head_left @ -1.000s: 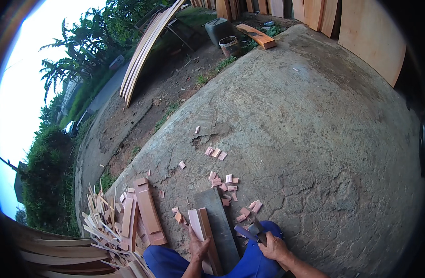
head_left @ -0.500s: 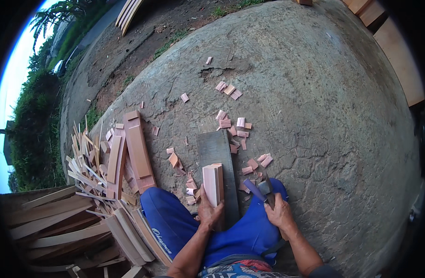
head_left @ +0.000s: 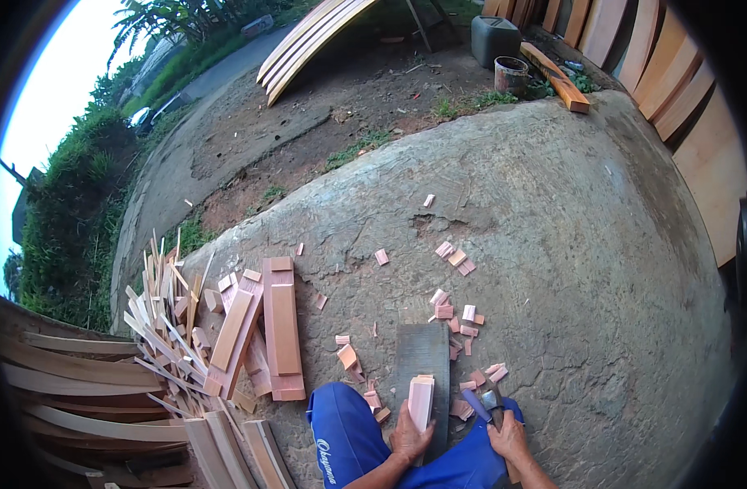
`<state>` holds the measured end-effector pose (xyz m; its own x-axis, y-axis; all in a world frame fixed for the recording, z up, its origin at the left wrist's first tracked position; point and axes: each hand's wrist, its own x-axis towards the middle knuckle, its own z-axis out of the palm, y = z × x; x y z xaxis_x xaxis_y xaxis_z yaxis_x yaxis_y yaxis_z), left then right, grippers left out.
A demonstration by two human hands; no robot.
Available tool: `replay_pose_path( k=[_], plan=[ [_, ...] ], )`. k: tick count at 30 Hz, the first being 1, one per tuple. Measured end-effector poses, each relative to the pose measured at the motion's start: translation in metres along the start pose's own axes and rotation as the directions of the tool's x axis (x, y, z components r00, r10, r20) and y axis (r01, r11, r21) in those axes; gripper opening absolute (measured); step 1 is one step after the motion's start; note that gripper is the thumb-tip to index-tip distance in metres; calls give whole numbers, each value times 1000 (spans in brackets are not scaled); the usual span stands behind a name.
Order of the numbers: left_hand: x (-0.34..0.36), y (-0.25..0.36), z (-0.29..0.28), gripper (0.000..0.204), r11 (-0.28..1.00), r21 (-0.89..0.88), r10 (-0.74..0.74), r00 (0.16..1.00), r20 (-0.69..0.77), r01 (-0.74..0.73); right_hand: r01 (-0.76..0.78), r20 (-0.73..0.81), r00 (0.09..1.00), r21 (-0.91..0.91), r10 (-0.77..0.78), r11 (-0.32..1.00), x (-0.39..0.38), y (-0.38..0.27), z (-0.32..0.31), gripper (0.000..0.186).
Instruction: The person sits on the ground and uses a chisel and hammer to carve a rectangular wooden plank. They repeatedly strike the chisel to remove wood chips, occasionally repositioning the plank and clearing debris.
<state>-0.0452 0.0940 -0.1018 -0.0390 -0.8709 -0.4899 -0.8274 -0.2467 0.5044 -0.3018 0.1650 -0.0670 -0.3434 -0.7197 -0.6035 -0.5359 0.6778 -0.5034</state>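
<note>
My left hand (head_left: pixel 411 440) is closed around the lower end of a pale pinkish wooden block (head_left: pixel 420 403). The block stands tilted over a dark, flat plank (head_left: pixel 423 349) lying on the ground between my knees. In my right hand (head_left: pixel 509 438), beside my right knee, is a hammer with a dark metal head (head_left: pixel 492 400). A purple, handle-like piece (head_left: pixel 474 404) sticks out next to the head, apparently in the same grip; its other end is hidden. Small cut wood chips (head_left: pixel 444 311) lie scattered around the plank.
Left of my knees lie stepped wooden boards (head_left: pixel 285 330), a heap of thin offcuts (head_left: pixel 166 326) and stacked curved slats (head_left: pixel 88 383). Farther off are curved strips (head_left: pixel 316 45), a grey jerrycan (head_left: pixel 495 41), a bucket (head_left: pixel 510 75) and a beam (head_left: pixel 556 77). Panels (head_left: pixel 711 171) lean at the right.
The view has tilted up and swung left, so hands and plank appear lower and farther right. Both hands keep their holds, the wooden block in the left and the hammer in the right.
</note>
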Motion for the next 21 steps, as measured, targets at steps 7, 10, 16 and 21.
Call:
replay_pose_path(
  k=[7, 10, 16, 21],
  plan=[
    [6, -6, 11, 104, 985, -143, 90, 996, -18, -92, -69, -42, 997, -141, 64, 988, 12, -3, 1, 49],
    [11, -11, 20, 104, 967, -192, 160, 985, -56, -168, -65, -105, 993, -120, 52, 991, 6, -2, 7, 47],
    [12, -12, 13, 105, 963, -232, 127, 990, -60, -138, -1, -120, 993, -143, -16, 990, -6, -9, 16, 51],
    [13, -16, 20, 114, 947, -258, 165, 978, -125, -193, -39, -71, 997, -259, 21, 965, -11, -24, 15, 55]
  ],
)
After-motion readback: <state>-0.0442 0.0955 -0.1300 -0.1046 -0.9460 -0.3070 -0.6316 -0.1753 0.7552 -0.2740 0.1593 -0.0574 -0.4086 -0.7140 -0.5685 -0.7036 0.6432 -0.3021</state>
